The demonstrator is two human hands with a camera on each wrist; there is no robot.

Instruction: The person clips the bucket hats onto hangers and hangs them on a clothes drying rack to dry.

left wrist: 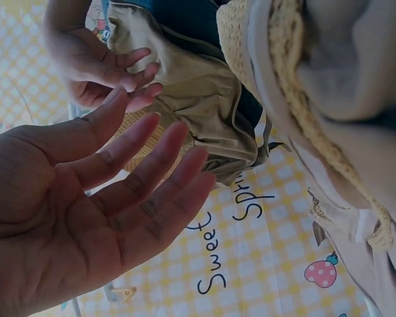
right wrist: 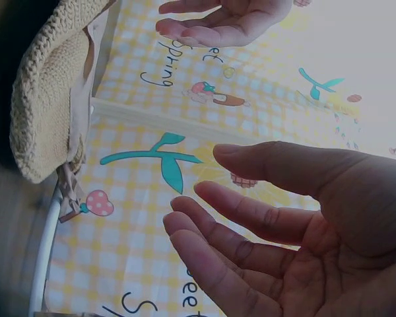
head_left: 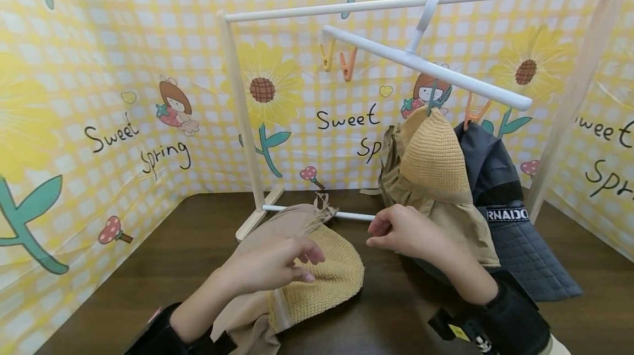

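The left hand (head_left: 274,264) (loose-fingered, gripping nothing, like the right hand (head_left: 408,232)) hovers above a woven hat (head_left: 334,283).

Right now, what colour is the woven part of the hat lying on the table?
The woven part is straw yellow, clearest in the head view.

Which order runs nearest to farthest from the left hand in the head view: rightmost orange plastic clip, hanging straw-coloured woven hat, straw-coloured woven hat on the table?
1. Woven hat on the table, just below
2. Hanging woven hat, right
3. Rightmost orange clip, upper right
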